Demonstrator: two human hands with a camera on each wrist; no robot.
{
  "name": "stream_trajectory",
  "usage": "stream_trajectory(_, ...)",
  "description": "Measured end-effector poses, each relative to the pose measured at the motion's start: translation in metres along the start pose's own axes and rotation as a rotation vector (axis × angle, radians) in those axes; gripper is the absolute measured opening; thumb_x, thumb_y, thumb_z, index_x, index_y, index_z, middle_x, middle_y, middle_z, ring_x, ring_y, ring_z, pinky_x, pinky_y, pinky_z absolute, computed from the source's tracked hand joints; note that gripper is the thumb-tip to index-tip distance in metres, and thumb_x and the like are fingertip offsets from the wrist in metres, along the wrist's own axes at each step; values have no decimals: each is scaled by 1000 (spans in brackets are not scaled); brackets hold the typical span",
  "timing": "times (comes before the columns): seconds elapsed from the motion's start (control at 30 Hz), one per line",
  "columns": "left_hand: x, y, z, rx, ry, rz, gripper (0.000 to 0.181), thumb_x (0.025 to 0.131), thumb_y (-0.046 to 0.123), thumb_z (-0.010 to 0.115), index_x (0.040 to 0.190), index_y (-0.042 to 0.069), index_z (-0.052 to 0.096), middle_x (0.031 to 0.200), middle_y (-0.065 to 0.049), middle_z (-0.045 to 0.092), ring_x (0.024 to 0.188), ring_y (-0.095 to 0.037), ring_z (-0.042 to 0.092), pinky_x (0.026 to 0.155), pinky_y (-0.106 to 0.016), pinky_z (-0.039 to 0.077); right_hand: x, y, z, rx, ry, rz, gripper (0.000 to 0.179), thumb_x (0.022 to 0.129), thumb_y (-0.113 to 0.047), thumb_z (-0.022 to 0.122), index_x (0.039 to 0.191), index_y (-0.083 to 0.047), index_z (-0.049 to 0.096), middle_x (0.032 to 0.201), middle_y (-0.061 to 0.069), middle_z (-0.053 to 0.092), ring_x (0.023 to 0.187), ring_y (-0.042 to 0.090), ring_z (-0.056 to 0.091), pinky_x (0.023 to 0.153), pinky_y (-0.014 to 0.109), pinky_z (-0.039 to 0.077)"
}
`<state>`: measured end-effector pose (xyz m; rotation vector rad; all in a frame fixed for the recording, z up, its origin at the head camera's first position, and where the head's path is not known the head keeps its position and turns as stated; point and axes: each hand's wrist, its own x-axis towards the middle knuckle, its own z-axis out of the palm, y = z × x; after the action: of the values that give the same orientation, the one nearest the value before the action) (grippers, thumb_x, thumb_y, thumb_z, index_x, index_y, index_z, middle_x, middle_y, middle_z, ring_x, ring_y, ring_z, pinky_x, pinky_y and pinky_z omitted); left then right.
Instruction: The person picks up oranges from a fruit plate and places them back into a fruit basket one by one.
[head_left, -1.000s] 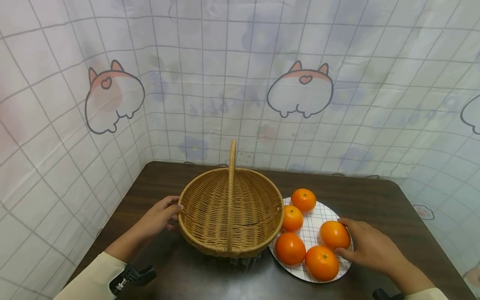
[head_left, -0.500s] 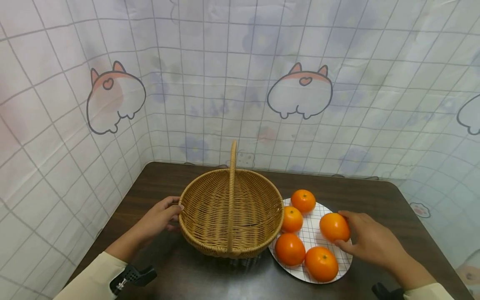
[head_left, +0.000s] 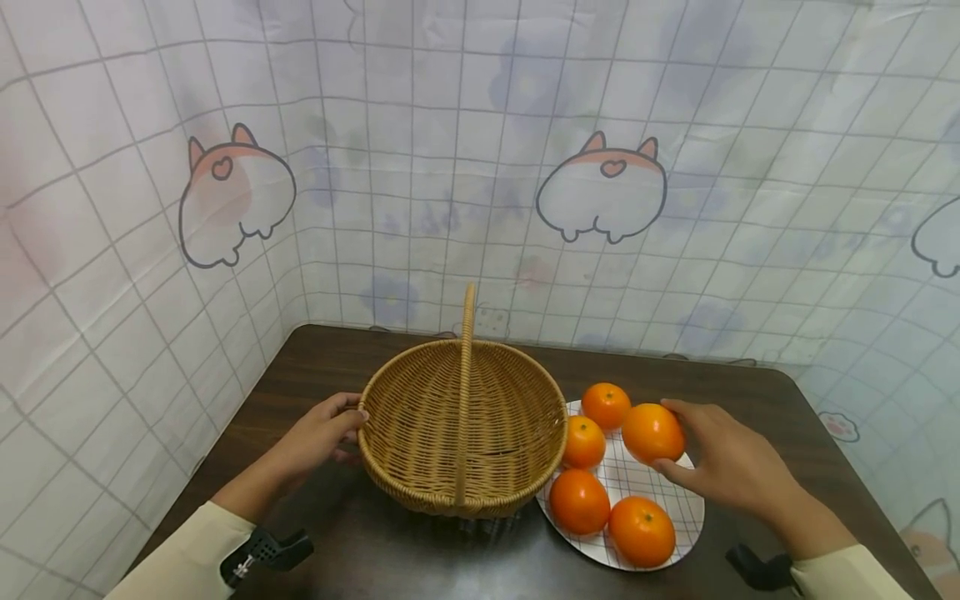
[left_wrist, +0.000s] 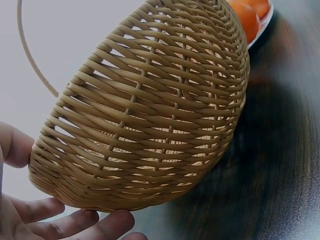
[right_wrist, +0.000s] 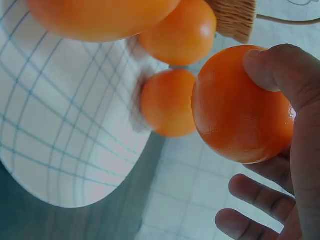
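Observation:
My left hand point(head_left: 318, 435) grips the left rim of a brown wicker basket point(head_left: 420, 421) with a tall arched handle; no fruit lies inside it. In the left wrist view the thumb is at the rim and the fingers touch the outside of the weave. With thumb and fingers, my right hand point(head_left: 738, 468) holds an orange point(head_left: 649, 435) above the right part of a white plate point(head_left: 628, 482) with a grid pattern. Several other oranges point(head_left: 642, 531) rest on that plate. The right wrist view shows the held orange point(right_wrist: 235, 110) clear of the plate.
A dark wooden table point(head_left: 382, 550) carries basket and plate, which stand side by side, almost touching. Behind and at both sides hangs a pale gridded curtain point(head_left: 420, 208) with cartoon animals. Each wrist wears a black strap mount point(head_left: 262, 558).
The right hand has raised the orange off the plate and brought it leftward and away from me. Left hand and basket have stayed in place.

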<state>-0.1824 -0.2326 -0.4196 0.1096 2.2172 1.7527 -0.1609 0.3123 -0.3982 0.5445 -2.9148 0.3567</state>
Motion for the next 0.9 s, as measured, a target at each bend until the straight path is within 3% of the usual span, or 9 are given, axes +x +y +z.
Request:
stream_trajectory(0.4,0,1,1,7,11,-10,55,108,24,48,152,-5,34,137,-29,50,112,-36,65,86,-54,58,17,-16,-8,10,9,-19,90,84,-69,72,148,-9,50,136,16,60,116,37,61,79,60,57)
stream_trajectory(0.77,0,0,1,15,11,3,56,108,25,49,152,-4,34,137,-29,51,112,-37,65,84,-52,59,30,-31,-8,13,22,-56,86,83,-55,81,149,-8,50,136,17,61,115,36,61,80,59,58)
stream_trajectory(0.9,-1,0,2,17,12,2,56,108,25,49,152,-5,33,137,-29,51,113,-37,64,84,-52,59,34,-36,-8,13,27,-67,87,83,-59,79,148,-8,50,134,16,62,113,34,62,79,57,58)
